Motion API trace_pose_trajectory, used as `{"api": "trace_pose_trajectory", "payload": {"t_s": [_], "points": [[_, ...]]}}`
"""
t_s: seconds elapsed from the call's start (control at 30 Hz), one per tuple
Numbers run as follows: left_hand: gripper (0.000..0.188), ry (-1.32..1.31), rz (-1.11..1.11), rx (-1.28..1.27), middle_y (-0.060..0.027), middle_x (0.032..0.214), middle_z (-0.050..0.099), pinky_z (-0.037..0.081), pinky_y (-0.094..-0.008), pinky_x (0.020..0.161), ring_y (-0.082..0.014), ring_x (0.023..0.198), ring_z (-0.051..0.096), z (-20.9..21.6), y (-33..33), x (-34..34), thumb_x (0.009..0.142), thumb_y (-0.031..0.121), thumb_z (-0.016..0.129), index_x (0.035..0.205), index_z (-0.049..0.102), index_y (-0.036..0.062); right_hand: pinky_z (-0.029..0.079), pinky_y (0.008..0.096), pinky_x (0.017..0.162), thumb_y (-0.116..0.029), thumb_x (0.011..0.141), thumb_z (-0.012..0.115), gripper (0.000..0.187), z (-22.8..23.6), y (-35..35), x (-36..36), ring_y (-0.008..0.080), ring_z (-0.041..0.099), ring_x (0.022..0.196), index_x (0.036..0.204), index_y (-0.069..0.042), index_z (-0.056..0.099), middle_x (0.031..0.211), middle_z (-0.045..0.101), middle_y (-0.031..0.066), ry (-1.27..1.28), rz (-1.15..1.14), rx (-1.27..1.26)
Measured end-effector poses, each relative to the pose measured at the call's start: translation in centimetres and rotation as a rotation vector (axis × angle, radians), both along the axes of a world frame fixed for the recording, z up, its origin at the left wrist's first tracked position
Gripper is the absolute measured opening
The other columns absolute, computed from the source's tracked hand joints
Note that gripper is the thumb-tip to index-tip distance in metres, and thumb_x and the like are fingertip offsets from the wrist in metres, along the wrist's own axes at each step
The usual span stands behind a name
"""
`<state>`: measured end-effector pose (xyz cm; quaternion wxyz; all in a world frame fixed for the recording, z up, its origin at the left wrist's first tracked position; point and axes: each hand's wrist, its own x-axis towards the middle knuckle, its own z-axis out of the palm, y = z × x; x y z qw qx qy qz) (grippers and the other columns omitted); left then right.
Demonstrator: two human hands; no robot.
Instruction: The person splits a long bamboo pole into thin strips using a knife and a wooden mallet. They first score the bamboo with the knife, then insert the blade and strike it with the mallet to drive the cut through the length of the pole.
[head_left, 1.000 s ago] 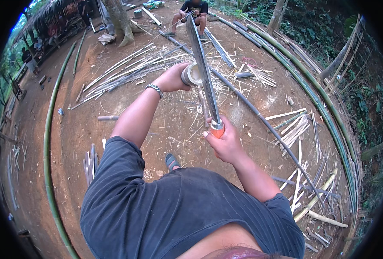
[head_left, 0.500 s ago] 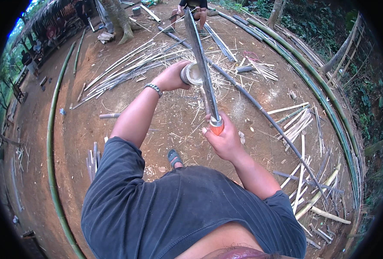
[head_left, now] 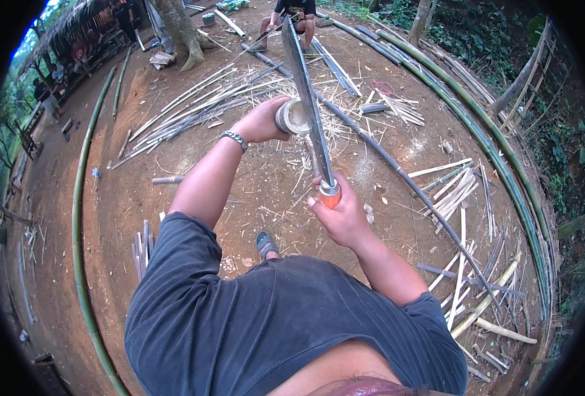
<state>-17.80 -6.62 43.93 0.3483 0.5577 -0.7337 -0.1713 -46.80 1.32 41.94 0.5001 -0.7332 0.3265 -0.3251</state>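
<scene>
My left hand [head_left: 265, 121] is closed around a thick, short bamboo piece [head_left: 292, 117], its pale round end turned toward the right. In my right hand [head_left: 346, 212] is the orange handle [head_left: 330, 197] of a long machete. The dark machete blade [head_left: 309, 99] points up and away, its side close to the bamboo end; I cannot tell whether they touch. A thin brown stick-like length [head_left: 315, 155] shows beside the blade, just above my right hand, and where it leads is partly hidden.
Split bamboo strips [head_left: 193, 109] and shavings litter the dirt ground. A long dark pole [head_left: 378, 145] lies diagonally ahead. Green bamboo poles [head_left: 81, 224] run along the left, others [head_left: 484, 125] along the right. Another person [head_left: 296, 20] sits ahead, near the blade's far end.
My hands, the bamboo piece and the machete keep almost the same position. The person ahead shows slightly more in the picture, as the view has tilted a little.
</scene>
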Motion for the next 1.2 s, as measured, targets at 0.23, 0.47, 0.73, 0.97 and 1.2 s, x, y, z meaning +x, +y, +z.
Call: {"api": "trace_pose_trajectory", "payload": {"t_s": [0.23, 0.47, 0.73, 0.97, 1.2], "points": [[0.072, -0.036, -0.001, -0.029, -0.0123, 0.12, 0.065, 0.049, -0.0383, 0.102, -0.0309, 0.114, 0.063, -0.4, -0.7, 0.0, 0.057, 0.01, 0.088, 0.124, 0.062, 0.0051, 0.051, 0.036, 0.081, -0.021, 0.087, 0.072, 0.036, -0.3, -0.4, -0.2, 0.0209, 0.066, 0.086, 0.117, -0.006, 0.059, 0.093, 0.066, 0.01, -0.003, -0.002, -0.035], [0.07, -0.021, -0.01, -0.002, -0.0122, 0.118, 0.065, 0.05, -0.0386, 0.1, -0.0311, 0.112, 0.063, 0.1, -0.6, -0.6, 0.056, 0.009, 0.087, 0.122, 0.062, 0.0046, 0.051, 0.0368, 0.078, -0.02, 0.087, 0.072, 0.034, 0.0, -0.5, -0.4, 0.0224, 0.067, 0.083, 0.117, -0.008, 0.059, 0.088, 0.067, 0.0102, 0.02, -0.019, -0.034], [0.071, -0.051, -0.015, 0.034, -0.0132, 0.12, 0.064, 0.05, -0.0392, 0.102, -0.0312, 0.115, 0.062, -0.7, -0.8, -1.0, 0.058, 0.01, 0.088, 0.124, 0.062, 0.0053, 0.051, 0.0377, 0.078, -0.02, 0.087, 0.072, 0.036, 0.3, -0.2, -1.2, 0.0241, 0.068, 0.082, 0.117, -0.008, 0.058, 0.086, 0.067, 0.0103, 0.082, -0.032, -0.056], [0.075, -0.04, -0.055, -0.084, -0.0131, 0.127, 0.064, 0.049, -0.04, 0.105, -0.0311, 0.119, 0.061, -1.4, -0.5, -1.7, 0.059, 0.011, 0.091, 0.128, 0.062, 0.0075, 0.051, 0.0368, 0.078, -0.02, 0.087, 0.07, 0.036, 1.0, 0.6, -2.2, 0.022, 0.066, 0.08, 0.119, -0.009, 0.058, 0.081, 0.066, 0.0072, 0.154, -0.031, 0.044], [0.073, -0.085, -0.081, -0.027, -0.012, 0.127, 0.065, 0.049, -0.0412, 0.105, -0.0316, 0.12, 0.061, -1.5, -0.6, -3.2, 0.06, 0.014, 0.092, 0.126, 0.063, 0.0099, 0.051, 0.0358, 0.078, -0.018, 0.087, 0.069, 0.036, 0.4, 1.2, -3.5, 0.0205, 0.066, 0.083, 0.12, -0.007, 0.058, 0.088, 0.066, 0.0073, 0.15, -0.036, 0.081]]}}
